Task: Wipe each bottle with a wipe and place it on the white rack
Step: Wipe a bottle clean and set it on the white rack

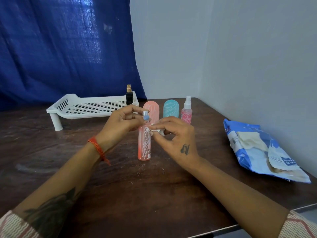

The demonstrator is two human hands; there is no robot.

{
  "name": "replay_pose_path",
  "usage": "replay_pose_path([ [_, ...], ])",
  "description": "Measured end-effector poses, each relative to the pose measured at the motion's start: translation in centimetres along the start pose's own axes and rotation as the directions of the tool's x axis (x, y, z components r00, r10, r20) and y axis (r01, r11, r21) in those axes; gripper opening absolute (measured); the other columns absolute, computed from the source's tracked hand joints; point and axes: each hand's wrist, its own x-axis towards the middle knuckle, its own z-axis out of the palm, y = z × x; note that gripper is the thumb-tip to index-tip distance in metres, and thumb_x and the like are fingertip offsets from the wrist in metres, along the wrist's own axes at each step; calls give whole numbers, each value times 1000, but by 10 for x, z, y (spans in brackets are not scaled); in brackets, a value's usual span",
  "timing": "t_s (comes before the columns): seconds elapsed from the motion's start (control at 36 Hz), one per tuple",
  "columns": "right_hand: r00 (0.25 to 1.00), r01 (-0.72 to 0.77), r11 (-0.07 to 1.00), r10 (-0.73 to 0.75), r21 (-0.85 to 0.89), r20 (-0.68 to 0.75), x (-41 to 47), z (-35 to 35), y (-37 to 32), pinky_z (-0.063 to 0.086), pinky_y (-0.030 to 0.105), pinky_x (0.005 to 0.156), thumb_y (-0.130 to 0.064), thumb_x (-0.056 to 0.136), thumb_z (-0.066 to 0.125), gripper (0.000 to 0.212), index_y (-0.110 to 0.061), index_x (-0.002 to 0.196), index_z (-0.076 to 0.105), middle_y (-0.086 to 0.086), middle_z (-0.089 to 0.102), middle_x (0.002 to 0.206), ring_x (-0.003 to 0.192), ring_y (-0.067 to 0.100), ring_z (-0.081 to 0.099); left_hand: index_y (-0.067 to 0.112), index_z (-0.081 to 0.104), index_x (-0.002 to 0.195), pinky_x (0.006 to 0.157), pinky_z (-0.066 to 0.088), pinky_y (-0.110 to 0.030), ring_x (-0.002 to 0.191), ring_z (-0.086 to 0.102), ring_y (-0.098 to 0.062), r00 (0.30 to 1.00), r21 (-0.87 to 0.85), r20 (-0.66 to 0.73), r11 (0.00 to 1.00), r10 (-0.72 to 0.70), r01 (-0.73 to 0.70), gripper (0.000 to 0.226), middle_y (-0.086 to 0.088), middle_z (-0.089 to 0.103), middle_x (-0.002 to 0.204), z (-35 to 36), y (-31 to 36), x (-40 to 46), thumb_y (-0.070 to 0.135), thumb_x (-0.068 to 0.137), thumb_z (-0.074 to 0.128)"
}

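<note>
Forearms reach in from the bottom edge, patterned sleeves at the corners, over a dark wooden table point(154, 194). Between the two hands stands the coral bottle point(144, 146), upright, its base on the tabletop just below the fingers. The left hand point(120, 124), a red thread bracelet point(98, 148) at its wrist, curls its fingers around the bottle's top, thumb and forefinger pinching by the silver cap point(145, 112). The right hand point(176, 134) comes in from the other side, thumb and fingers pinched on a small white wipe point(157, 131), which is pressed against the bottle's upper side, just under the left fingertips.

Off to the right of the right hand, well apart and near the wall, lies the blue wipes pack point(260, 152), its flap open with white sheets showing.

Just beyond the fingers, three more containers stand in a row: a pink rounded bottle point(152, 109) directly behind the left fingertips and partly hidden by them, a teal rounded bottle point(171, 108) beside it, and a pink spray bottle point(186, 110) with a white nozzle behind the right hand.

Farther back and to the left of the left hand sits the white rack point(82, 107), a slotted tray on legs. One black bottle point(129, 96) with a gold sprayer stands at its right end. Behind everything hangs a blue curtain point(60, 48) next to a pale wall.
</note>
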Motion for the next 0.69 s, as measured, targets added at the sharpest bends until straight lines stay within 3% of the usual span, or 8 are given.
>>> replay_pose_path([
  [0.19,993,-112,992,113,52,-26,1,-1,-2,51,13,67,-7,76,74,18,-8,94,70,-4,68,86,78,8,63,17,64,91,71,57,-22,77,70,-12,1000,8,-4,1000,8,-8,20,-5,73,83,0,-1,0,-2,85,61],
  [0.36,999,37,998,-37,47,-17,1,1,-6,54,17,69,-6,75,75,15,-3,89,72,6,71,88,83,8,65,18,62,87,71,56,-24,74,68,-12,1000,10,-18,1000,10,-10,23,-7,72,81,1,0,0,-5,84,60],
  [0.56,1000,-14,999,15,39,-26,0,0,0,54,17,69,-5,73,74,12,-4,86,73,6,71,86,81,9,65,19,60,84,77,54,-32,73,66,-13,999,25,-42,1000,-1,2,23,-7,68,78,0,0,0,-3,84,60],
  [0.69,998,-2,1000,2,1,-66,1,3,-4,55,22,68,-9,75,75,15,-5,89,74,8,68,90,84,12,64,18,59,85,67,56,-20,68,67,-7,999,28,-33,999,16,-15,22,-6,68,77,1,1,-1,-4,84,60],
])
